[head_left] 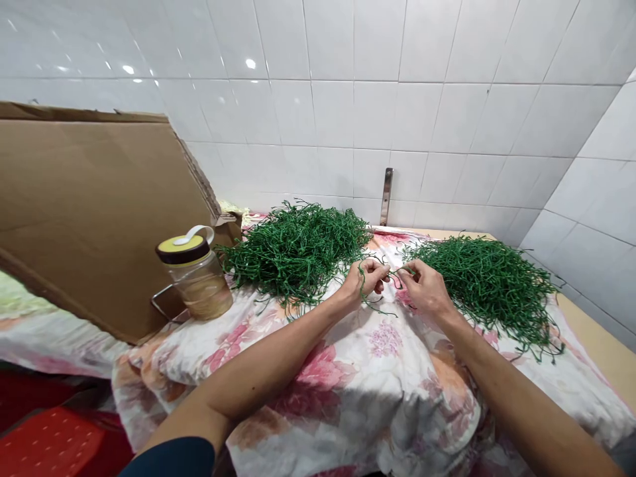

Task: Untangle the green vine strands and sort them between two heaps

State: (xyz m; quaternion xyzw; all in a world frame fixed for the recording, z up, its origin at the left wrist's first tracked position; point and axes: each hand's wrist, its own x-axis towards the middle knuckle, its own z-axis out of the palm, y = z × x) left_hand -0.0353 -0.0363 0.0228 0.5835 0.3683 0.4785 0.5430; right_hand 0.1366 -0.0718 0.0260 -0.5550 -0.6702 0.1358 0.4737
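Between the two piles, my left hand (pixel 368 278) pinches thin green stems, some of which hang below its fingers over the cloth. My right hand (pixel 422 286) is closed on a green stem too, its fingertips close to those of my left hand. A large tangled pile of green stems (pixel 298 248) lies to the left of my hands. Another green pile (pixel 489 281) spreads out to the right, just beyond my right hand. Both piles rest on a floral cloth (pixel 318 404).
A jar with a yellow and brown lid (pixel 199 281) stands left of the left pile, beside a big cardboard box (pixel 99 212). Behind are a white tiled wall (pixel 332 112) and a metal strip (pixel 386 197). Something red (pixel 64 444) is at the lower left.
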